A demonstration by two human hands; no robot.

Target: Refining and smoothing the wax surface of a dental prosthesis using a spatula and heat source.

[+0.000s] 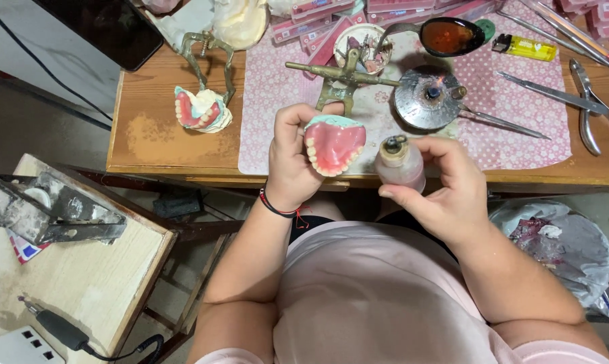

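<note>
Two hands meet just in front of the table (183,145) edge, each with a full grip. At about 11 o'clock from the person's lap, the left hand (292,165) pinches a pink denture (334,145) by its rim, thumb on top and fingers behind, teeth turned down and toward the person so the gum surface faces the eye. The right hand (446,192), at about 1 o'clock, wraps around a small bottle (400,164) of pinkish liquid and holds it upright, its capped top level with the denture and just beside it. Straight ahead at 12 o'clock, on a pink dotted mat (277,101), stand a brass hinged frame (341,77) and a small burner (429,98) with a lit flame, close enough for either hand to reach. Pliers (591,108) lie at 2 o'clock, and a second set of teeth on plaster (202,109) sits at 10 o'clock. The fingers behind the denture are hidden, the bottle's cap is hard to make out, and the far table is cut off.
</note>
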